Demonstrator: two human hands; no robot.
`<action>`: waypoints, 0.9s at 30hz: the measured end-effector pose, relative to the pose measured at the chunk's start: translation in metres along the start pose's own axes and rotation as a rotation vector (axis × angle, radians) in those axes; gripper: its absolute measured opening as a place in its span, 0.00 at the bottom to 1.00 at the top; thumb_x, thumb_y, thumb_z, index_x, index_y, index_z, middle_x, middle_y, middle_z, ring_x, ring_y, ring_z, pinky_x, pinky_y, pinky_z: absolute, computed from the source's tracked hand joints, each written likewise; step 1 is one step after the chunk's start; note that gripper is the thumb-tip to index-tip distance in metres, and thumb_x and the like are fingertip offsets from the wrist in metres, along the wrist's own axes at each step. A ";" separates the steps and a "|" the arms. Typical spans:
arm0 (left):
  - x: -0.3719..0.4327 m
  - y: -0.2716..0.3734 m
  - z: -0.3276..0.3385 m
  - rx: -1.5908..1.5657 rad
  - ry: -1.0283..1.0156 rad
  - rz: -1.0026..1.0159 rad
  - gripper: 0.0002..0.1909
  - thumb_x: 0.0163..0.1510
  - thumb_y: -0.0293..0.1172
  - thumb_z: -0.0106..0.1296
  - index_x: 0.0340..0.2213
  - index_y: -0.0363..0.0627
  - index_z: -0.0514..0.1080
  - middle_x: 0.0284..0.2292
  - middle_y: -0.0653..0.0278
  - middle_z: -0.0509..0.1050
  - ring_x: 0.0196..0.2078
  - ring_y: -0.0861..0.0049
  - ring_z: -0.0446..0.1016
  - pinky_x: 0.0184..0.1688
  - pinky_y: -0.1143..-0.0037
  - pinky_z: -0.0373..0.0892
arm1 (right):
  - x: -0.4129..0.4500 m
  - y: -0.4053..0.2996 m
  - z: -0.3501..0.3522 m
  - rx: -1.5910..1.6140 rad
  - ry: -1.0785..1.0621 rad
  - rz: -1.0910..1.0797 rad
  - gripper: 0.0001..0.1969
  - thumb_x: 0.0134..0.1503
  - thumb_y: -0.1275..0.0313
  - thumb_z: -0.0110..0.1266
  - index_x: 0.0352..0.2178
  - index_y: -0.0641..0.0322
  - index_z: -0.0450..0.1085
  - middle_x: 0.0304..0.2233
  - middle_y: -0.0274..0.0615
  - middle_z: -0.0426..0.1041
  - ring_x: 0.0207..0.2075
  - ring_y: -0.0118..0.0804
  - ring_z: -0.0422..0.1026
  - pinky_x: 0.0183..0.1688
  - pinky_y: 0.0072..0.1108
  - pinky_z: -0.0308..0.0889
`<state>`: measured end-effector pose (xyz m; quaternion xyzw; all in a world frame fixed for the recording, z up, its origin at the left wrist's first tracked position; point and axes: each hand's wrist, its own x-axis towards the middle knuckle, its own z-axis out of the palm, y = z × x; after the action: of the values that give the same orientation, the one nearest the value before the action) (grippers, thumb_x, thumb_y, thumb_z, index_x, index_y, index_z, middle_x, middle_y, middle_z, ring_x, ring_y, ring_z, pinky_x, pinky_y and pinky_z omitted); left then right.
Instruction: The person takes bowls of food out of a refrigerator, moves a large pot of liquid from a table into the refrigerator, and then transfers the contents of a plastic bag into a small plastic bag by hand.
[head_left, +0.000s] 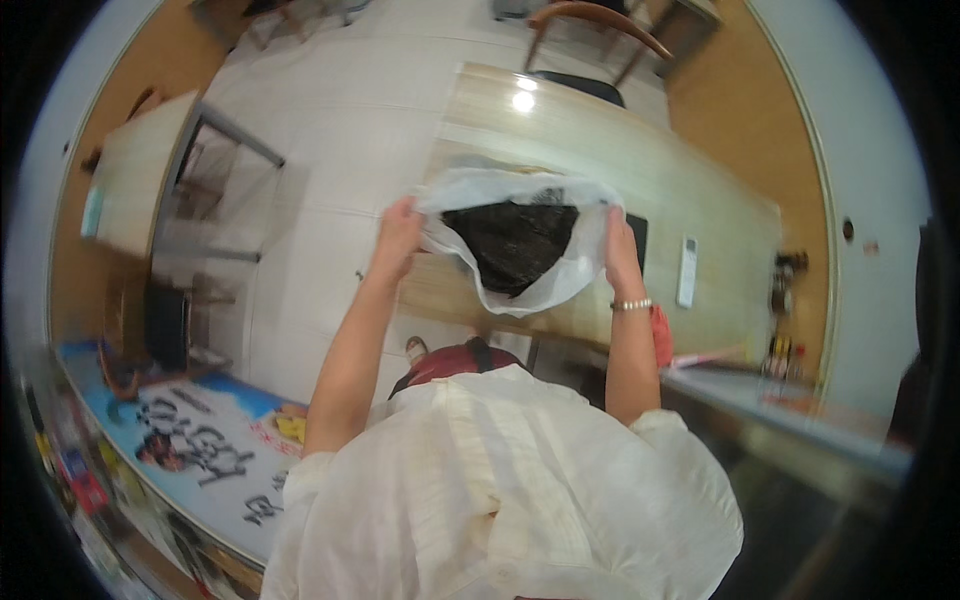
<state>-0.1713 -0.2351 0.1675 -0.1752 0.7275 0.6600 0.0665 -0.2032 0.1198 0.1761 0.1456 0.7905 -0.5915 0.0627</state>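
Observation:
A white plastic bag (540, 296) is stretched wide at its mouth between my two hands, above the near left part of a pale wood-grain table. My left hand (401, 232) grips the left side of its rim. On the opposite side, my right hand (621, 247) pinches the rim, with a beaded bracelet (631, 304) at the wrist. Dark, wrinkled material (517, 244) shows inside the bag; what it is I cannot tell. The lower part of the bag is hidden.
The table (720, 217) bears a white remote control (686, 271), a dark flat object (637, 232) partly behind my right hand, and small bottles (780, 356) near the wall. A wooden chair (592, 30) stands beyond. Left are another table (142, 172) and a printed panel (202, 450).

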 end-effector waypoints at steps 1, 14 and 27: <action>-0.013 0.021 -0.015 -0.125 0.013 0.033 0.14 0.50 0.27 0.44 0.39 0.37 0.68 0.27 0.66 0.68 0.28 0.78 0.70 0.21 0.78 0.69 | -0.012 -0.031 0.007 -0.146 0.016 0.039 0.30 0.60 0.53 0.29 0.38 0.76 0.65 0.38 0.58 0.70 0.40 0.47 0.69 0.44 0.30 0.59; -0.093 0.098 0.016 0.265 -0.220 0.529 0.18 0.50 0.20 0.42 0.45 0.34 0.64 0.41 0.56 0.70 0.38 0.73 0.72 0.39 0.78 0.68 | -0.136 -0.112 0.091 0.954 -0.591 0.389 0.27 0.55 0.46 0.40 0.49 0.52 0.56 0.37 0.37 0.68 0.39 0.35 0.70 0.33 0.34 0.70; -0.098 0.169 0.149 0.808 -0.545 1.099 0.19 0.47 0.19 0.48 0.43 0.42 0.65 0.50 0.54 0.62 0.57 0.55 0.54 0.58 0.60 0.47 | 0.032 -0.095 -0.063 0.925 0.500 -0.325 0.21 0.47 0.85 0.40 0.44 0.61 0.57 0.37 0.40 0.66 0.34 0.33 0.68 0.30 0.25 0.69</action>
<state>-0.1583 -0.0603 0.3401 0.4234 0.8545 0.2987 -0.0363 -0.2579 0.1608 0.2734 0.1701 0.4510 -0.8269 -0.2895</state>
